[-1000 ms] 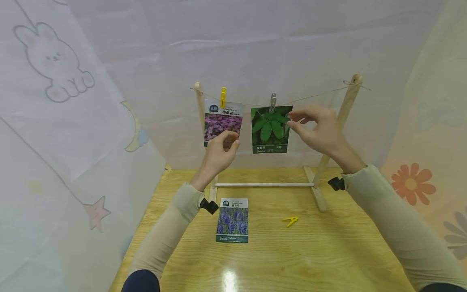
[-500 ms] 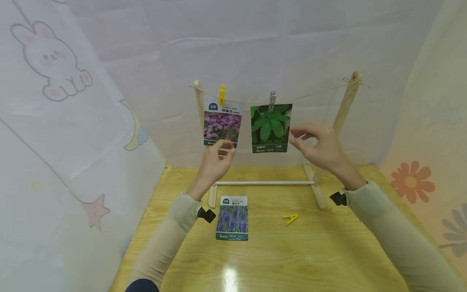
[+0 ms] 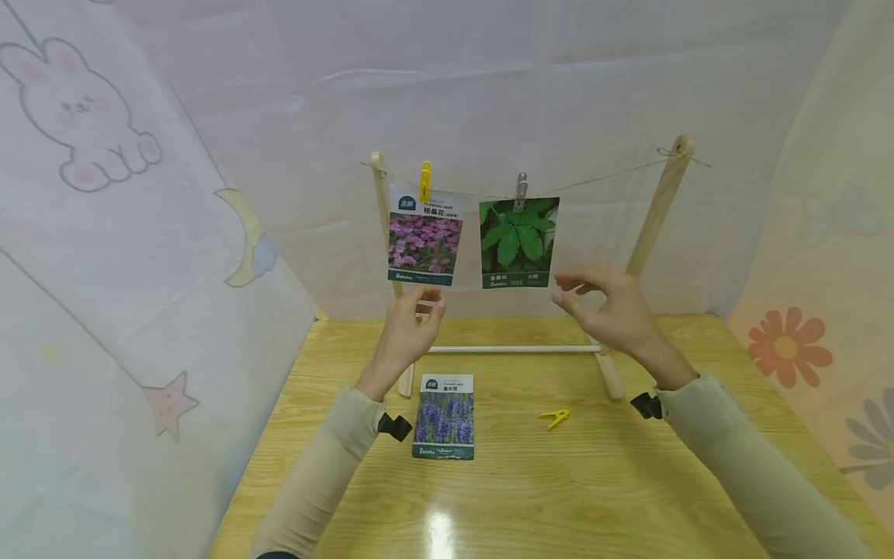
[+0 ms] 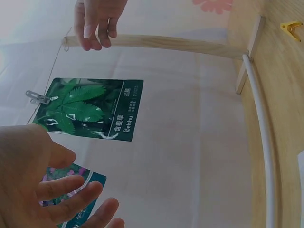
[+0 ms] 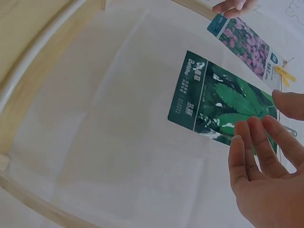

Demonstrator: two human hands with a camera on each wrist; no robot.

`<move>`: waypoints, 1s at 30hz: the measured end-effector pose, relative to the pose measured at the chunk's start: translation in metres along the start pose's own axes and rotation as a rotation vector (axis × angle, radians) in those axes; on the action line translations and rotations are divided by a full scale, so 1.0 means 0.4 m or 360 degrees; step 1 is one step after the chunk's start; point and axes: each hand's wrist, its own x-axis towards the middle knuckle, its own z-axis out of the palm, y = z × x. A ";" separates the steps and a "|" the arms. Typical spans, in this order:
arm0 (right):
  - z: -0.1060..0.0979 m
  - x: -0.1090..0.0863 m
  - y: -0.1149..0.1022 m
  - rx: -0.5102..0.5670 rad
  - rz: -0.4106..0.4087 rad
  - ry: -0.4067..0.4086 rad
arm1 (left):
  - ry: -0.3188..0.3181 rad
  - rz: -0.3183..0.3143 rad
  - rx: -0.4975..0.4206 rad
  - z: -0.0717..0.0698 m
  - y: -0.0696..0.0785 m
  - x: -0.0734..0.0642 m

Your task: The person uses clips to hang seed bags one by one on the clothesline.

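Observation:
Two seed packets hang from a string line: a pink-flower seed packet (image 3: 424,242) under a yellow clothespin (image 3: 425,182), and a green-leaf seed packet (image 3: 518,244) under a grey clothespin (image 3: 520,192). My left hand (image 3: 408,330), fingers loosely bent and holding nothing, is just below the pink-flower packet. Beside the lower right corner of the green-leaf packet, my right hand (image 3: 615,310) is relaxed, apart from it and without anything in its fingers. On the table lie a purple-flower seed packet (image 3: 444,419) and another yellow clothespin (image 3: 555,419).
The string (image 3: 594,182) is tied between two wooden posts, the right post (image 3: 660,206) leaning outward. A white rod (image 3: 513,349) joins their feet on the wooden table (image 3: 531,497). Printed cloth (image 3: 559,93) hangs behind and at both sides.
Both hands have moved down from the hanging packets, the right one leaving the green-leaf packet's edge. The left hand no longer covers the bottom of the pink-flower packet.

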 end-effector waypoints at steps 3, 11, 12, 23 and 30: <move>0.009 -0.019 0.005 0.0013 0.0017 -0.0005 | 0.0006 0.0000 -0.0007 0.006 -0.012 -0.016; 0.040 -0.070 0.036 0.0010 0.0056 -0.0009 | 0.0033 -0.0078 -0.0045 0.024 -0.045 -0.050; 0.043 -0.075 0.038 0.0012 0.0063 -0.0013 | 0.0042 -0.0086 -0.0049 0.026 -0.049 -0.054; 0.096 -0.136 0.081 0.0015 0.0097 -0.0036 | 0.0050 -0.0134 -0.0109 0.053 -0.109 -0.096; 0.132 -0.170 0.110 0.0043 0.0130 -0.0049 | 0.0055 -0.0142 -0.0104 0.065 -0.139 -0.113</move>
